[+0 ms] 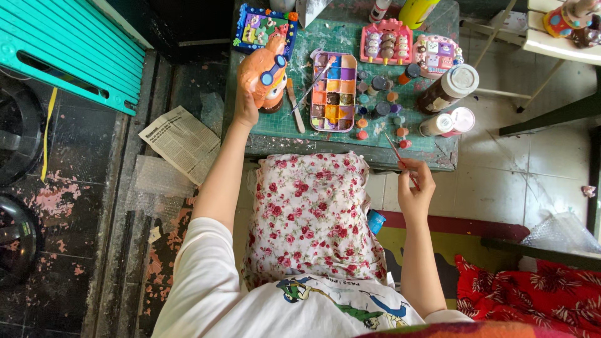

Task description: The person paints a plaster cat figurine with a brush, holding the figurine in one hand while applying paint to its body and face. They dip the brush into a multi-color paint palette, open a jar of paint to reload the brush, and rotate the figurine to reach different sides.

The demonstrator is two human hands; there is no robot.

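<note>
My left hand (246, 107) grips an orange animal figurine (263, 72) with blue goggles, held upright over the left part of the green work table (300, 122). My right hand (414, 188) pinches a thin paintbrush (400, 158) near the table's front edge, its tip pointing toward small paint pots (379, 106). A rectangular paint palette (333, 92) with many coloured wells lies between the two hands. A floral cloth (310, 213) covers my lap.
Painted plaster pieces stand at the back: a blue-framed one (263, 28) and two pink ones (386, 40). Jars with white lids (454, 87) sit at the right. A newspaper sheet (181, 141) lies on the floor, a teal slatted panel (75, 50) at the left.
</note>
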